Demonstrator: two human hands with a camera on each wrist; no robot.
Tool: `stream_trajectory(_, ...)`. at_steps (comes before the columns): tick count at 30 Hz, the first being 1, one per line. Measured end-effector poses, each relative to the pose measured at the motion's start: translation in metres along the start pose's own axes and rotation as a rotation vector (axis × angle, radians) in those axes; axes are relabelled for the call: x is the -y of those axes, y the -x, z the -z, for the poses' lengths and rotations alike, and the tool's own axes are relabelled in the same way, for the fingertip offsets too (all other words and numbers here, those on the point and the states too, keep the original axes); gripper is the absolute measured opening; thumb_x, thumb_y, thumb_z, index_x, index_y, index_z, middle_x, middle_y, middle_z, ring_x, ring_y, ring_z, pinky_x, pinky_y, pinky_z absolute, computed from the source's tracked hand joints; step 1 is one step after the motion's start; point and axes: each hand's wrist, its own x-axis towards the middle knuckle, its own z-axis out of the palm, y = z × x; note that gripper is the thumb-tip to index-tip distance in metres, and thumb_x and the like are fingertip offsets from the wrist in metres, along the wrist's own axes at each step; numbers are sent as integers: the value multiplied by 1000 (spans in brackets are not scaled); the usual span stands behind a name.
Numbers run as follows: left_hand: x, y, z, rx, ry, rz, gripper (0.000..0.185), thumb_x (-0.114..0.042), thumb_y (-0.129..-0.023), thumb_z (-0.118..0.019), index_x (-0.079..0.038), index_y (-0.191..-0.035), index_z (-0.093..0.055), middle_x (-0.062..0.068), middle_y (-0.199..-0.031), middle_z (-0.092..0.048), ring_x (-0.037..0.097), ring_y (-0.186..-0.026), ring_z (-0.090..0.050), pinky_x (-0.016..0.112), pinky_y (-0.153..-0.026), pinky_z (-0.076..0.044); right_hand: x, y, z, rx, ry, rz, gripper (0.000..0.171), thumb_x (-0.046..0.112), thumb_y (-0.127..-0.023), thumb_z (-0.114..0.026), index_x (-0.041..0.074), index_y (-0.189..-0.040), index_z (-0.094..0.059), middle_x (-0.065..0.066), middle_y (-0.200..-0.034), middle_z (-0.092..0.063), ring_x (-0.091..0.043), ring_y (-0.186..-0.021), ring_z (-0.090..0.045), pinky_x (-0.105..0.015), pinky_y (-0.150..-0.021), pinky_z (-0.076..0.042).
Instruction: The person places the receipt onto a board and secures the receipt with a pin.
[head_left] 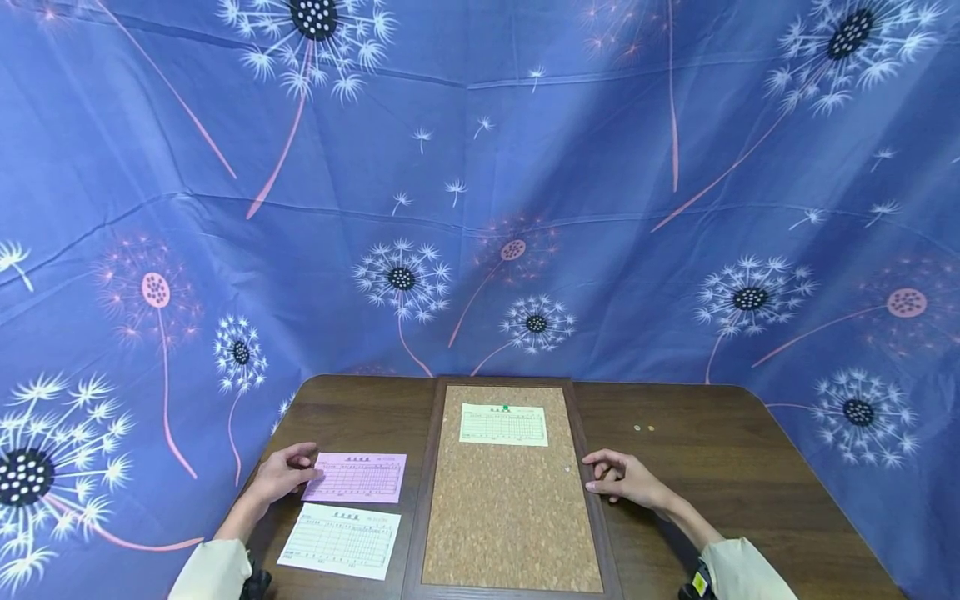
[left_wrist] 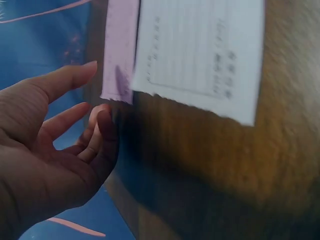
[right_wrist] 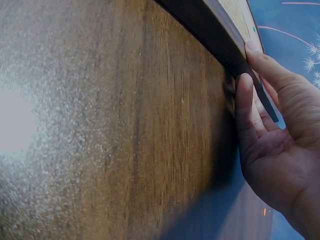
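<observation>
Left hand (head_left: 281, 475), fingers relaxed, is touching the pink form (head_left: 358, 477) left of the cork board (head_left: 510, 517); right hand (head_left: 622, 479) is resting spread against its frame, contact clear only in the right wrist view.

Dandelion-print blue backdrop (head_left: 600, 167), white form (head_left: 341, 541), two pushpins (head_left: 643, 428)

Three paper forms — one pink (head_left: 357, 477), one white (head_left: 341, 541), one green-tinted (head_left: 503, 424) — one corkboard (head_left: 510, 517), two small pins (head_left: 643, 428).
</observation>
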Motion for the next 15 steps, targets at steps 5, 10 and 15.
stream_trajectory(5,6,-4,-1,8,-94,-17,70,-13,-79,-83,9,-139,-53,13,-104,-61,15,-85,-54,24,-66,-49,-1,1,1,-2,3,0,47,15,-93,-74,-4,-132,-57,-7,-99,-57,-2,-71,-60,-25,-61,-56)
stream_trajectory(10,6,-8,-1,23,-227,-113,72,-16,-74,-86,9,-134,-57,12,-101,-62,22,-93,-55,31,-81,-44,0,0,1,-13,9,0,47,16,-92,-75,-4,-131,-58,-9,-99,-57,-2,-70,-59,-24,-60,-55)
stream_trajectory(15,4,-9,-3,7,-257,-136,68,-11,-69,-88,8,-129,-61,11,-97,-60,23,-91,-54,35,-82,-43,-1,-1,0,-18,14,2,46,16,-92,-75,-2,-130,-59,-12,-100,-57,-2,-69,-58,-24,-60,-55)
